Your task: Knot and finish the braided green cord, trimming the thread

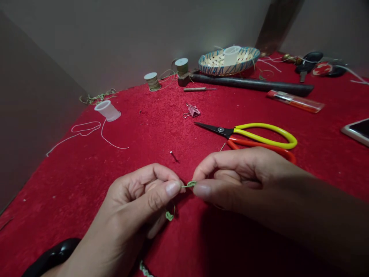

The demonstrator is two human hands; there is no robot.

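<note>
Between my two hands is a small piece of knotted green cord (pixel 191 184). My left hand (pixel 144 200) pinches the thin green thread at its left end between thumb and forefinger. The thumb and forefinger of my right hand (pixel 230 177) grip the knotted part, hiding its right end. Another green knotted bit (pixel 169 216) hangs below my left fingers on a thin loop. A further light green knotted strand (pixel 145 269) lies at the bottom edge. Just beyond my right hand lie scissors (pixel 220 130) with yellow and red handles, partly covered by the hand.
On the red cloth (pixel 115 177) a nail (pixel 173 156) stands in front of my hands. Farther back are a binder clip (pixel 193 110), an awl (pixel 198 89), a hammer (pixel 248 82), thread spools (pixel 152 82), a white spool (pixel 108 110) and a woven basket (pixel 213 69). A phone (pixel 357 130) lies right.
</note>
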